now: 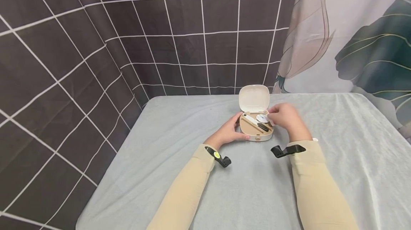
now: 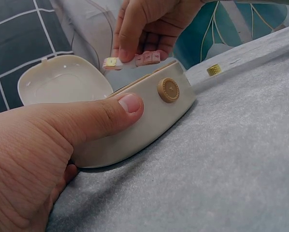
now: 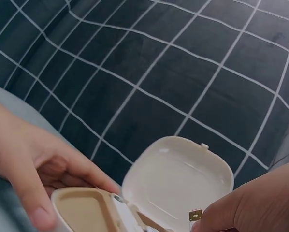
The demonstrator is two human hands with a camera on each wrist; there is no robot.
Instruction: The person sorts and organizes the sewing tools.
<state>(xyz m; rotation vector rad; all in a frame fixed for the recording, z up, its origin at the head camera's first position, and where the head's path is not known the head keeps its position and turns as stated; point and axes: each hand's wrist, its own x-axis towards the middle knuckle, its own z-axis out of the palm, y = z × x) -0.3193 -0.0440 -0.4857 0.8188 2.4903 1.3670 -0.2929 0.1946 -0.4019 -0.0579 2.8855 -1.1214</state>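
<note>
A cream sewing box (image 1: 264,138) with a tan inner tray stands on the bed-like surface, its lid (image 1: 254,98) raised at the back. My left hand (image 1: 227,131) grips the box's left side, the thumb (image 2: 120,110) lying along the front wall near a tan button-shaped catch (image 2: 168,90). Over the box's right side, my right hand (image 1: 283,117) pinches a pinkish tape measure (image 2: 148,58) with printed numbers; its metal end (image 3: 195,214) shows in the right wrist view. In the tray lie a slim white-and-black tool (image 1: 255,122) and a white disc (image 1: 262,118).
A light grey-blue cloth (image 1: 179,144) covers the surface. Behind and to the left hangs a dark curtain (image 1: 179,19) with white grid lines; a leaf-patterned curtain (image 1: 363,33) hangs at the right. A small gold piece (image 2: 214,70) shows beyond the box in the left wrist view.
</note>
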